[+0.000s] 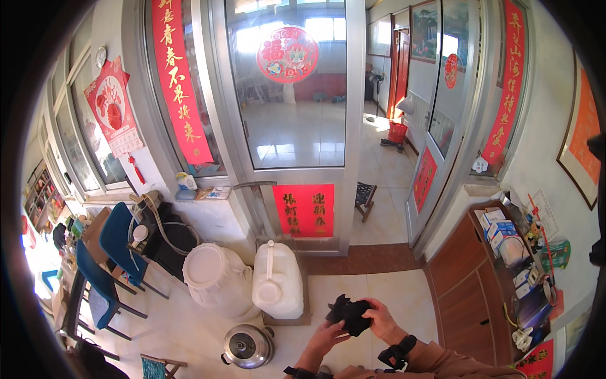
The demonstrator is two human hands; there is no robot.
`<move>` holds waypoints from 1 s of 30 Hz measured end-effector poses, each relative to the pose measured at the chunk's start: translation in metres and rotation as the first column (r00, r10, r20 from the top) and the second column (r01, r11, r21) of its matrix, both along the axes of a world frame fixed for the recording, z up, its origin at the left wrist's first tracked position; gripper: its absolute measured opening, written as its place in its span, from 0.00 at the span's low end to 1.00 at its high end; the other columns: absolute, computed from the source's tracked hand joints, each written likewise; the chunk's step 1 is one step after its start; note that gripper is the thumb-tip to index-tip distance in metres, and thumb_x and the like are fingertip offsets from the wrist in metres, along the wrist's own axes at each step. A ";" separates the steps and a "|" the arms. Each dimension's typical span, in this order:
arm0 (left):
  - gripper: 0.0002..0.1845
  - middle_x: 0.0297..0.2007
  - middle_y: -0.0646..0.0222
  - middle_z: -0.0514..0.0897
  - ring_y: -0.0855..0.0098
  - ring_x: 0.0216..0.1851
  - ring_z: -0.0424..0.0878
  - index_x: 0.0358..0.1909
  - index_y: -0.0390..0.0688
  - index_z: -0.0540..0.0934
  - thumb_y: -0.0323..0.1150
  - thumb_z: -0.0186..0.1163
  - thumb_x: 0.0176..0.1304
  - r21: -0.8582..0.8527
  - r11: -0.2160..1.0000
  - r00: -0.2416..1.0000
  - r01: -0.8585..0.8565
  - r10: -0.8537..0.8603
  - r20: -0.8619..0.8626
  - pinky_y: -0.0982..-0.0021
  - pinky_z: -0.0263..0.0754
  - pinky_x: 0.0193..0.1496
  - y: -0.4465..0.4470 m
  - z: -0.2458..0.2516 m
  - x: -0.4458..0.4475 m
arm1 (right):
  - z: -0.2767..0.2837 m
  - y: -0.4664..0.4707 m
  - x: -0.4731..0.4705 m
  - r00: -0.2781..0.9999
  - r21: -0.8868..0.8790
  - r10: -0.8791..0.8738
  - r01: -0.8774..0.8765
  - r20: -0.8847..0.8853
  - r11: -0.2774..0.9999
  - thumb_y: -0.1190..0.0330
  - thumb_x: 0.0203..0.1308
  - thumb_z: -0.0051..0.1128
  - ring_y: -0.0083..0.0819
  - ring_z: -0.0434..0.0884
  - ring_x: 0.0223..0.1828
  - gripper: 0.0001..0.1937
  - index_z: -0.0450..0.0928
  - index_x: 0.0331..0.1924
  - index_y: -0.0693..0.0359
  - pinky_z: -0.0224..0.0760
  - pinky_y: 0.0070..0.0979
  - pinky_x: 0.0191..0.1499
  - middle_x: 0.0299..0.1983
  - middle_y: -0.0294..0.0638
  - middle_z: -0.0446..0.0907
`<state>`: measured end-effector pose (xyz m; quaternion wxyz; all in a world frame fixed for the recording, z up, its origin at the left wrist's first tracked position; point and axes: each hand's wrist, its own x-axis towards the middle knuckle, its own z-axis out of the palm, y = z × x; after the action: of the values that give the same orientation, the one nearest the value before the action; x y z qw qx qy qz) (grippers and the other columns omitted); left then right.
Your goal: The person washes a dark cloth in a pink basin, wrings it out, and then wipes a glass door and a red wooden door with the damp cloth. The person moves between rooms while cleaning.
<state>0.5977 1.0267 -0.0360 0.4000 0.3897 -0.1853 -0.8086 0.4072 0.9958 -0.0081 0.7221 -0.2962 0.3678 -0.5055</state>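
A bunched piece of black cloth [349, 314] is held between both hands above the tiled floor. My left hand [327, 335] grips its lower left side, with the thumb on top and the fingers beneath. On the right side, my right hand [379, 318] pinches the cloth between thumb and fingers. The folds hide what kind of article it is. A black strap with a small device [398, 353] circles the right wrist, and another black band [303, 374] shows at the left wrist.
A lidded steel pot [248, 346] sits on the floor beside a white plastic jerrycan [278, 284] and a white lidded barrel [215, 279]. Blue chairs [97, 284] stand left. A wooden cabinet [466, 293] lines the right wall. The glass door [438, 118] ahead stands open.
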 end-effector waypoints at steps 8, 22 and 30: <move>0.25 0.48 0.60 0.78 0.59 0.49 0.80 0.52 0.34 0.72 0.45 0.59 0.64 0.046 0.967 0.958 0.250 -0.254 0.134 0.57 0.79 0.49 0.010 0.002 0.014 | 0.007 0.002 0.002 1.000 0.049 -0.006 0.006 -0.005 0.999 0.77 0.50 0.47 0.29 0.77 0.45 0.19 0.74 0.49 0.67 0.72 0.25 0.51 0.42 0.40 0.78; 0.31 0.57 0.60 0.72 0.69 0.57 0.71 0.64 0.38 0.64 0.37 0.63 0.62 -0.390 0.918 0.881 0.068 0.128 0.455 0.67 0.68 0.58 0.018 -0.014 0.026 | -0.003 0.010 0.016 0.983 0.187 0.178 -0.167 -0.043 0.968 0.78 0.51 0.49 0.32 0.80 0.41 0.17 0.75 0.48 0.67 0.76 0.28 0.47 0.42 0.42 0.80; 0.25 0.47 0.70 0.78 0.77 0.48 0.74 0.59 0.38 0.71 0.34 0.62 0.62 -0.399 0.905 0.931 0.149 0.008 0.365 0.74 0.70 0.52 0.018 0.009 0.024 | -0.008 0.015 0.025 0.936 0.266 0.346 -0.318 -0.062 0.910 0.77 0.54 0.54 0.32 0.80 0.42 0.16 0.74 0.48 0.67 0.75 0.28 0.49 0.42 0.42 0.79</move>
<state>0.6217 1.0448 -0.0268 0.4039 0.4283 -0.4386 -0.6790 0.4325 1.0112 -0.0166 0.8083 -0.2872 0.4118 -0.3074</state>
